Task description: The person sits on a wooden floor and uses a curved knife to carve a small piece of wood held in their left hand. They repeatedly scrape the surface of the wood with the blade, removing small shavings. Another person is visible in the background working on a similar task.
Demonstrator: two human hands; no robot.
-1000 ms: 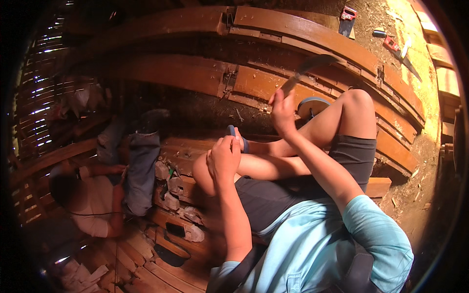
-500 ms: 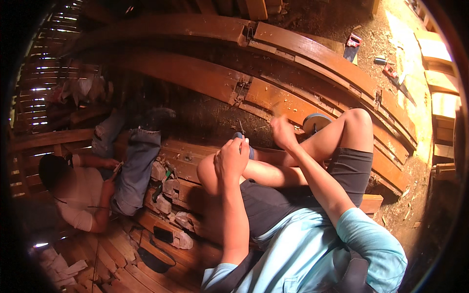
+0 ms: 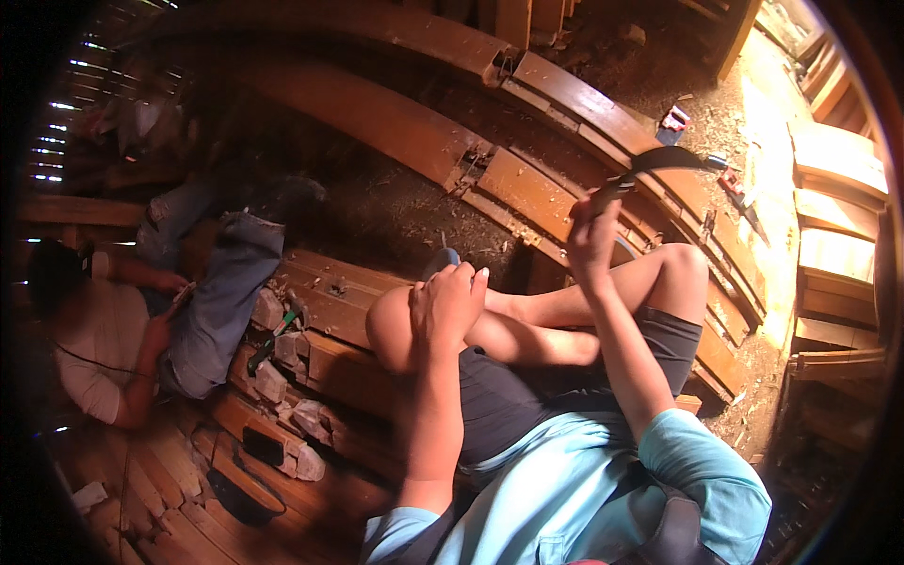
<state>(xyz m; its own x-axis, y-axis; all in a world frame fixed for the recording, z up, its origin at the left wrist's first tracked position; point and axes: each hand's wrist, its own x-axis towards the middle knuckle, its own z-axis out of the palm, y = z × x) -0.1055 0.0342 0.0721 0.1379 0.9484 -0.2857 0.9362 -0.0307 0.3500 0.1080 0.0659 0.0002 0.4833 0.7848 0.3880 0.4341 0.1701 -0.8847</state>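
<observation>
My right hand (image 3: 593,240) is raised above my bent right leg, its fingers wrapped round the handle of a large knife. The dark, broad, curved blade (image 3: 670,158) points up and to the right, over the long wooden beams. Against my left knee, my left hand (image 3: 447,303) has its fingers bent and held together, with the thumb sticking up. Whatever lies under those fingers is hidden. Just beyond that hand shows a bit of blue footwear (image 3: 444,260).
Long brown beams (image 3: 395,122) cross the floor ahead. Handsaws (image 3: 744,202) lie among shavings at the right. At the left sits another person (image 3: 108,353), hands on a small object. Between us are a green-handled tool (image 3: 273,339), pale blocks (image 3: 311,419) and a dark cap (image 3: 243,494).
My right hand has risen and swung to the right, bringing the knife blade clearly into sight. My left hand stays at the knee. The whole view has shifted slightly.
</observation>
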